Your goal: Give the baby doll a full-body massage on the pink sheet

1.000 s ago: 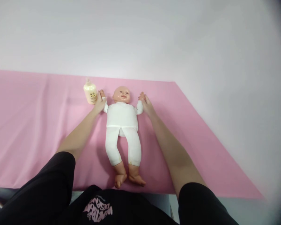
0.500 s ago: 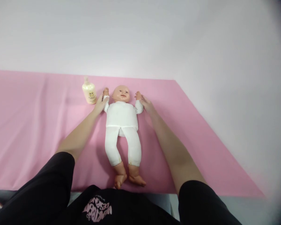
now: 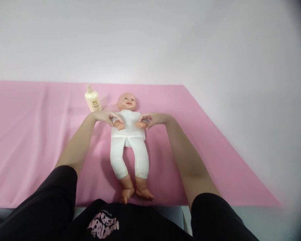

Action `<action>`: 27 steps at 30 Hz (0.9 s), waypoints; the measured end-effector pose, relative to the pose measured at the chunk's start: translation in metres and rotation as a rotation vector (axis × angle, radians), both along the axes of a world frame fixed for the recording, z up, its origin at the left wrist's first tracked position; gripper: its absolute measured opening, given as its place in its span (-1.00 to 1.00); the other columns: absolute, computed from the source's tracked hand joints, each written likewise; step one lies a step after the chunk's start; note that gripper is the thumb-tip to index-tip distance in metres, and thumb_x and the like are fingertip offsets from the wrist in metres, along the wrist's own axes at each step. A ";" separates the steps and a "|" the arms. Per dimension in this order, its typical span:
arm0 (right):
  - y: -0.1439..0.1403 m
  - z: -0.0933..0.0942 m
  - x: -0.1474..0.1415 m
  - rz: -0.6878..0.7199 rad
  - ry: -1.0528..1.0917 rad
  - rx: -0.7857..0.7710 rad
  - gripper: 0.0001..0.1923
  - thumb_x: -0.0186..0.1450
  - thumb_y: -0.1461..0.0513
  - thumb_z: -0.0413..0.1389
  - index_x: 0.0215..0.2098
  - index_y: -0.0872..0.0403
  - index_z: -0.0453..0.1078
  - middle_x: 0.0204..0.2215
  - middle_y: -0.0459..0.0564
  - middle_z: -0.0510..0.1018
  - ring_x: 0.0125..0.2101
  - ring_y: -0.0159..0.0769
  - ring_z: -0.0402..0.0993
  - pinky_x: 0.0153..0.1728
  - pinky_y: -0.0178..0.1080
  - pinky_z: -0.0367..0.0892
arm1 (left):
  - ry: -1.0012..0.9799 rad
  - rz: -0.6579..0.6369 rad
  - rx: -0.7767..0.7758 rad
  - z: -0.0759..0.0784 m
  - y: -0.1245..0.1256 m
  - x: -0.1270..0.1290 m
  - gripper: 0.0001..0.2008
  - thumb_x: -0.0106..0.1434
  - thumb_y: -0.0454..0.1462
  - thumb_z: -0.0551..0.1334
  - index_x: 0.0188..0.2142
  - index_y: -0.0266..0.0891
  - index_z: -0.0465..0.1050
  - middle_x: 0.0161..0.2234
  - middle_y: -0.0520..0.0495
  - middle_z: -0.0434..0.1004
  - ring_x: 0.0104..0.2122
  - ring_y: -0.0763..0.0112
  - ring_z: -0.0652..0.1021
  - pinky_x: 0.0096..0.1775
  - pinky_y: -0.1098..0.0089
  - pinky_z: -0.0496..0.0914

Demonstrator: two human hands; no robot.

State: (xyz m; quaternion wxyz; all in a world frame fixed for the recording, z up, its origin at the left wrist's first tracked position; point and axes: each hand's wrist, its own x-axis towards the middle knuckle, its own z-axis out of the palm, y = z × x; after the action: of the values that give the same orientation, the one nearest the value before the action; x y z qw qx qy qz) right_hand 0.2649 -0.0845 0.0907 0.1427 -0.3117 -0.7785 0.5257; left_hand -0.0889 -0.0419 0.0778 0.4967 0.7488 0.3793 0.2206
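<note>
Both hands, left hand (image 3: 104, 116) and right hand (image 3: 154, 118), pinch the doll (image 3: 128, 134)'s arms folded on its chest; a slack pinch could let them spring outward toward the bottle (image 3: 92, 99) at ten o'clock.

Pink upside-down print on black shirt (image 3: 104, 225) — not legible, bottle label (image 3: 93, 103) — unreadable

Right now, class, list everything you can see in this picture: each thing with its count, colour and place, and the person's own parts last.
Baby doll: one, white suit with bare head, hands and feet, lying face up on the middle of the cloth, its arms folded onto its chest.
Bottle: one, pale yellow, upright on the cloth beside the doll's head, nearer the left hand's side.
Cloth: one, pink, spread over the surface.
Wall: white, behind the cloth.
Left hand: one, holding the doll's arm against the chest.
Right hand: one, holding the doll's other arm likewise.
Sleeves: two, black, at the bottom edge.
</note>
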 end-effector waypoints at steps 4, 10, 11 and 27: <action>0.014 -0.023 -0.006 -0.426 0.339 0.043 -0.34 0.02 -0.01 0.44 0.03 0.00 0.45 0.08 0.09 0.61 0.07 -0.06 0.57 0.12 -0.03 0.48 | -0.242 0.077 0.024 -0.017 0.014 0.003 -0.41 -0.08 -0.13 0.52 0.00 -0.14 0.64 0.05 -0.19 0.66 0.11 -0.09 0.60 0.10 0.10 0.52; 0.040 -0.069 -0.029 -0.924 0.533 0.171 -0.19 0.13 -0.26 0.23 0.16 -0.02 0.22 0.29 0.20 0.44 0.25 -0.15 0.46 0.25 -0.08 0.41 | -0.358 0.757 0.144 -0.054 0.035 0.019 -0.39 0.27 -0.10 0.31 0.25 -0.28 0.39 0.19 -0.31 0.53 0.18 0.03 0.55 0.24 0.07 0.41; 0.043 -0.076 -0.031 -0.963 0.519 0.149 -0.20 0.14 -0.27 0.21 0.15 0.00 0.23 0.29 0.23 0.45 0.24 -0.14 0.47 0.25 -0.07 0.40 | -0.317 0.803 0.132 -0.059 0.036 0.020 -0.42 0.29 -0.11 0.29 0.23 -0.34 0.40 0.16 -0.34 0.55 0.15 0.02 0.57 0.23 0.06 0.42; -0.002 0.006 0.011 -0.193 0.058 -0.026 -0.32 0.01 0.06 0.41 0.08 0.00 0.43 0.04 0.05 0.58 0.09 -0.02 0.48 0.09 -0.03 0.41 | -0.056 -0.004 0.137 0.029 -0.002 0.003 -0.38 -0.13 -0.26 0.49 -0.03 -0.16 0.40 -0.09 -0.03 0.51 -0.09 0.23 0.54 -0.07 0.30 0.42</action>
State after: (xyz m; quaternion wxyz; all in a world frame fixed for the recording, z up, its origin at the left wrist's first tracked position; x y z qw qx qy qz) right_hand 0.2760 -0.0869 0.0970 0.2110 -0.3717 -0.7335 0.5285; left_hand -0.0860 -0.0440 0.1069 0.4549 0.7754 0.3480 0.2659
